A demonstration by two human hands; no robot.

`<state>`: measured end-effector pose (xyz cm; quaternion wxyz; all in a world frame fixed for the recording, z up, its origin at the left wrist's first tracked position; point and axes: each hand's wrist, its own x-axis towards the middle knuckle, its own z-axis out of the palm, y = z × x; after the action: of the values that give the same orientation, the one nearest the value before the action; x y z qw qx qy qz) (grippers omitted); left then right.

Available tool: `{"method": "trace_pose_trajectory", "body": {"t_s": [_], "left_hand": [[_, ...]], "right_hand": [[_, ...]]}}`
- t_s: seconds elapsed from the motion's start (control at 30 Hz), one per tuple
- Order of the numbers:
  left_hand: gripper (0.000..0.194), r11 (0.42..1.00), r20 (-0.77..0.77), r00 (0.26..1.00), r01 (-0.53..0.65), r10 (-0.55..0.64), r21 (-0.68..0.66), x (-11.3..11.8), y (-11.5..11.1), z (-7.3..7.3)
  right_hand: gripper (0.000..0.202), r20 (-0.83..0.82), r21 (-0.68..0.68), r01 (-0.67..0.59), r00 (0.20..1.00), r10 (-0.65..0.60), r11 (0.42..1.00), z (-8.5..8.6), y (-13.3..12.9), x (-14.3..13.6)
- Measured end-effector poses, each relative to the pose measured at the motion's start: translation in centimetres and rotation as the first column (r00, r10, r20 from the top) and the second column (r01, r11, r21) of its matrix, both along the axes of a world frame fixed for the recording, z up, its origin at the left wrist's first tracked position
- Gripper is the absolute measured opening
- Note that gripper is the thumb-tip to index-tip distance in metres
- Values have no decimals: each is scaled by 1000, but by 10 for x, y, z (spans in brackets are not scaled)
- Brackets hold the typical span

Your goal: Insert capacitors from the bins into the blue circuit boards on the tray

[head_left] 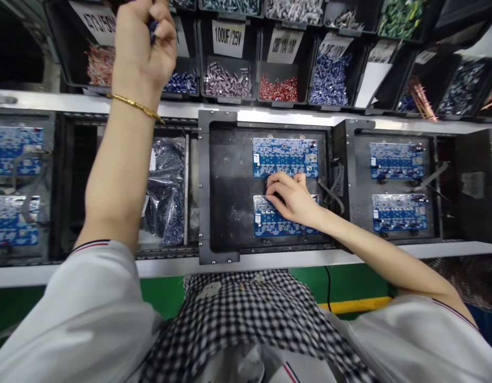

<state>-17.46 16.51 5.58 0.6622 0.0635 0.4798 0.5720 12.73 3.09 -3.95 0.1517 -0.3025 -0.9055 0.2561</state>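
Observation:
High at the left, my left hand is raised in front of the parts bins, its fingers curled around small dark blue components that show only in part. My right hand reaches over the lower blue circuit board, thumb and fingertips pinched together near its top edge. Whatever is in that pinch is hidden by the fingers. Just above it lies the upper blue circuit board, in the same black tray.
Bins of loose components line the back, including mauve capacitors, red parts and blue capacitors. Another tray with boards stands to the right, more boards to the left. A dark plastic bag lies left of the middle tray.

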Motion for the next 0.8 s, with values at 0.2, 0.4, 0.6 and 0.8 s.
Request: {"method": "trace_pose_trajectory", "body": {"t_s": [0.2, 0.4, 0.6, 0.8], "left_hand": [[24, 976, -55, 996, 78, -68, 203, 29, -31, -4], [23, 967, -47, 972, 235, -231, 102, 74, -93, -18], [23, 891, 37, 902, 431, -430, -141, 112, -156, -34], [33, 871, 31, 889, 454, -456, -187, 133, -170, -40]], "right_hand": [[14, 1, -37, 58, 998, -58, 998, -1, -5, -3], [15, 37, -1, 64, 997, -64, 998, -2, -7, -4], [18, 91, 82, 25, 995, -33, 996, 7, -4, 0], [18, -96, -174, 194, 972, -213, 965, 49, 5, -2]]}}
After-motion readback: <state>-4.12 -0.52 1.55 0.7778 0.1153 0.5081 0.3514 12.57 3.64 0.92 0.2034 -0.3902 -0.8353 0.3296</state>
